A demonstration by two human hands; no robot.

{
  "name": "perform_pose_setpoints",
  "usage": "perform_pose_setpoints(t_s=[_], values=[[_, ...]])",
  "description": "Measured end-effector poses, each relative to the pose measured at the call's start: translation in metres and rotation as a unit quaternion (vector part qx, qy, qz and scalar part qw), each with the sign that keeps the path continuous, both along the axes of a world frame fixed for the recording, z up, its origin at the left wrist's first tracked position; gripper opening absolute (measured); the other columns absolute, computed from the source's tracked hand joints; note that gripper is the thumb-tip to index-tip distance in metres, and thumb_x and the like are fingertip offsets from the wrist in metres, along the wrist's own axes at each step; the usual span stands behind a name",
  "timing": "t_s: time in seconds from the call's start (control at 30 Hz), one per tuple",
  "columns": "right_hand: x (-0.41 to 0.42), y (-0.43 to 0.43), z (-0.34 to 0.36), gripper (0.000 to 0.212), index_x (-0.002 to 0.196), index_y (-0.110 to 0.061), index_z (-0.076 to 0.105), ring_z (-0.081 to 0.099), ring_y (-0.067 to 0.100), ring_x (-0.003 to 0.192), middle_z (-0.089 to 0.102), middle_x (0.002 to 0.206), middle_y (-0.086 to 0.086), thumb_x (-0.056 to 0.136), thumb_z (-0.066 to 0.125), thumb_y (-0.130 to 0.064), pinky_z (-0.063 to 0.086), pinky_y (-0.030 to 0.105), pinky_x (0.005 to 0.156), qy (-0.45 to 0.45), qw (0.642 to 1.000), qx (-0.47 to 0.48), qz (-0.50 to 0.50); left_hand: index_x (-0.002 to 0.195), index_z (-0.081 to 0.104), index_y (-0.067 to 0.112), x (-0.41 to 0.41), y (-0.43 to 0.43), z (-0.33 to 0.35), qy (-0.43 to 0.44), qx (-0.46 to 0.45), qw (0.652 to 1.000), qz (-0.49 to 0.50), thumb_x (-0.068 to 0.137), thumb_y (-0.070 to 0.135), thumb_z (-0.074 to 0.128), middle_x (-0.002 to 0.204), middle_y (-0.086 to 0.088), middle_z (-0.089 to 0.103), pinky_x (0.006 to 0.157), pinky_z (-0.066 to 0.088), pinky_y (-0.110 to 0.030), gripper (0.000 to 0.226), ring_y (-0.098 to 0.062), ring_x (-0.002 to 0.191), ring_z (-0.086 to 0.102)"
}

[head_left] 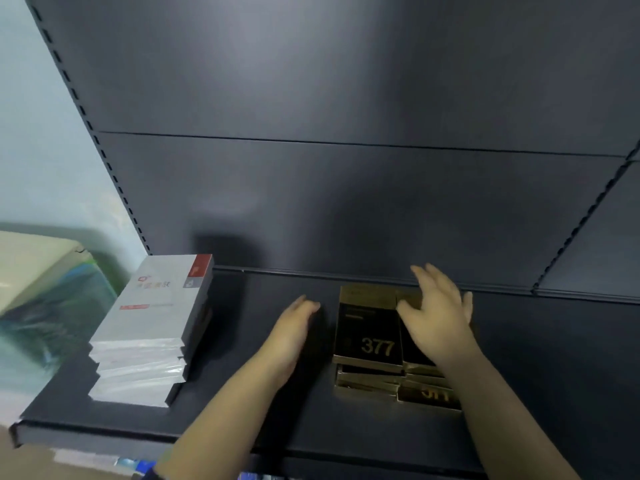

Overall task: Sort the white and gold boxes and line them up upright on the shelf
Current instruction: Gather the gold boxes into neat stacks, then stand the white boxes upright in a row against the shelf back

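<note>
The gold boxes (pixel 369 332) lay flat in low stacks at the lower right of centre in the frame, on the dark shelf (pixel 242 420), close to its back edge. There appeared to be two stacks side by side; the top box of the left one showed a black face with "377" in gold, and a lower box at the front right showed part of the same number. None of them stood upright.

Your right hand (pixel 438 313) was over the right-hand stack, fingers spread and loose, palm down, covering most of the top box there. It gripped nothing; whether the palm touched the box cannot be told, as the hand was blurred. Your left hand (pixel 292 336) was just to the left of the gold stacks, edge-on with the fingers straight and together, empty, apart from the boxes and near the shelf surface.

The white boxes (pixel 149 327) sat well apart at the lower left of the frame, piled flat in an uneven stack near the shelf's left end, with red marks on the top box.

Behind everything rose the dark back panel (pixel 346 185) of the shelving. At the far left of the frame a pale, blurred bundle (pixel 45 296) lay beside the shelf.
</note>
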State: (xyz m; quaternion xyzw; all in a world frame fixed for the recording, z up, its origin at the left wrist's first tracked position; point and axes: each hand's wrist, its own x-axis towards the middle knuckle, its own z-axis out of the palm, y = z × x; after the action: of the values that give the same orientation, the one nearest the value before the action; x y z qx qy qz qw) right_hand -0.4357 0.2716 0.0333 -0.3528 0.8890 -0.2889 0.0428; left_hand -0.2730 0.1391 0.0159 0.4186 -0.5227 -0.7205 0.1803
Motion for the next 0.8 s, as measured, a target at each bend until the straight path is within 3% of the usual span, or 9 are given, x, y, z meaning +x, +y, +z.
perform_pose_setpoints(t_s=[0.1, 0.2, 0.3, 0.37, 0.47, 0.57, 0.67, 0.73, 0.8], values=[[0.035, -0.033, 0.015, 0.052, 0.142, -0.029, 0.04, 0.026, 0.013, 0.141, 0.034, 0.152, -0.009, 0.092, 0.053, -0.024, 0.001, 0.038, 0.119, -0.034, 0.994, -0.053, 0.094, 0.131, 0.057, 0.014, 0.028, -0.029, 0.033, -0.013, -0.107, 0.994, -0.006, 0.097, 0.012, 0.051, 0.135, -0.014, 0.06, 0.112, 0.037, -0.041, 0.035, -0.028, 0.126, 0.054], [0.077, -0.061, 0.017, 0.04, 0.13, -0.031, 0.05, 0.044, 0.008, 0.127, 0.046, 0.134, -0.015, 0.092, 0.055, -0.022, 0.038, 0.023, 0.1, -0.117, 0.972, -0.096, 0.182, 0.109, 0.069, 0.021, 0.08, -0.058, 0.069, -0.017, -0.201, 0.979, -0.028, 0.097, 0.014, 0.049, 0.106, -0.007, 0.077, 0.091, 0.05, -0.032, 0.024, -0.022, 0.101, 0.069], [0.115, -0.089, 0.008, 0.036, 0.124, -0.035, 0.05, 0.051, 0.003, 0.113, 0.05, 0.124, -0.013, 0.09, 0.056, -0.024, 0.042, 0.013, 0.077, -0.25, 0.938, -0.092, 0.22, 0.105, 0.069, 0.019, 0.144, -0.1, 0.089, -0.006, -0.282, 0.953, 0.108, 0.097, 0.016, 0.052, 0.098, -0.005, 0.078, 0.084, 0.05, -0.03, 0.019, -0.021, 0.092, 0.069], [0.134, -0.111, 0.002, 0.041, 0.129, -0.028, 0.048, 0.054, 0.008, 0.112, 0.05, 0.133, -0.007, 0.09, 0.058, -0.023, 0.048, 0.024, 0.088, -0.38, 0.894, -0.095, 0.217, 0.107, 0.067, 0.018, 0.183, -0.125, 0.083, -0.043, -0.31, 0.925, 0.217, 0.094, 0.02, 0.057, 0.098, -0.002, 0.074, 0.084, 0.046, -0.03, 0.016, -0.025, 0.099, 0.065], [0.159, -0.14, -0.003, 0.053, 0.141, -0.022, 0.037, 0.047, 0.023, 0.122, 0.042, 0.142, 0.002, 0.093, 0.057, -0.029, 0.047, 0.046, 0.1, -0.57, 0.796, -0.07, 0.191, 0.114, 0.061, 0.019, 0.224, -0.149, 0.044, -0.071, -0.18, 0.952, 0.238, 0.096, 0.036, 0.052, 0.106, -0.005, 0.074, 0.093, 0.046, -0.023, 0.027, -0.031, 0.112, 0.059], [0.177, -0.163, -0.009, 0.061, 0.143, -0.023, 0.034, 0.033, 0.036, 0.137, 0.028, 0.154, 0.008, 0.091, 0.056, -0.044, 0.038, 0.058, 0.105, -0.633, 0.758, -0.027, 0.152, 0.121, 0.063, 0.022, 0.239, -0.15, -0.003, -0.052, 0.004, 0.996, 0.072, 0.091, 0.055, 0.046, 0.134, -0.019, 0.06, 0.109, 0.037, -0.043, 0.048, -0.036, 0.129, 0.051], [0.188, -0.179, -0.014, 0.07, 0.143, -0.029, 0.038, 0.028, 0.038, 0.14, 0.03, 0.155, 0.008, 0.083, 0.057, -0.061, 0.028, 0.064, 0.107, -0.668, 0.732, -0.009, 0.133, 0.125, 0.064, 0.018, 0.232, -0.148, -0.022, -0.05, 0.002, 0.996, 0.074, 0.075, 0.06, 0.059, 0.117, -0.012, 0.073, 0.093, 0.049, -0.044, 0.066, -0.032, 0.105, 0.069], [0.191, -0.186, -0.015, 0.063, 0.132, -0.03, 0.051, 0.04, 0.034, 0.132, 0.045, 0.144, 0.007, 0.081, 0.056, -0.066, 0.029, 0.064, 0.107, -0.694, 0.707, -0.011, 0.136, 0.12, 0.067, 0.017, 0.225, -0.146, -0.025, -0.068, -0.017, 0.992, 0.108, 0.075, 0.059, 0.061, 0.104, -0.011, 0.077, 0.079, 0.052, -0.041, 0.062, -0.027, 0.086, 0.074], [0.193, -0.189, -0.017, 0.052, 0.118, -0.03, 0.063, 0.055, 0.029, 0.117, 0.062, 0.125, 0.004, 0.082, 0.054, -0.066, 0.037, 0.061, 0.105, -0.711, 0.685, -0.023, 0.154, 0.119, 0.067, 0.019, 0.22, -0.142, -0.025, -0.074, -0.022, 0.992, 0.095, 0.08, 0.058, 0.059, 0.104, -0.008, 0.077, 0.082, 0.051, -0.04, 0.056, -0.024, 0.088, 0.074]])
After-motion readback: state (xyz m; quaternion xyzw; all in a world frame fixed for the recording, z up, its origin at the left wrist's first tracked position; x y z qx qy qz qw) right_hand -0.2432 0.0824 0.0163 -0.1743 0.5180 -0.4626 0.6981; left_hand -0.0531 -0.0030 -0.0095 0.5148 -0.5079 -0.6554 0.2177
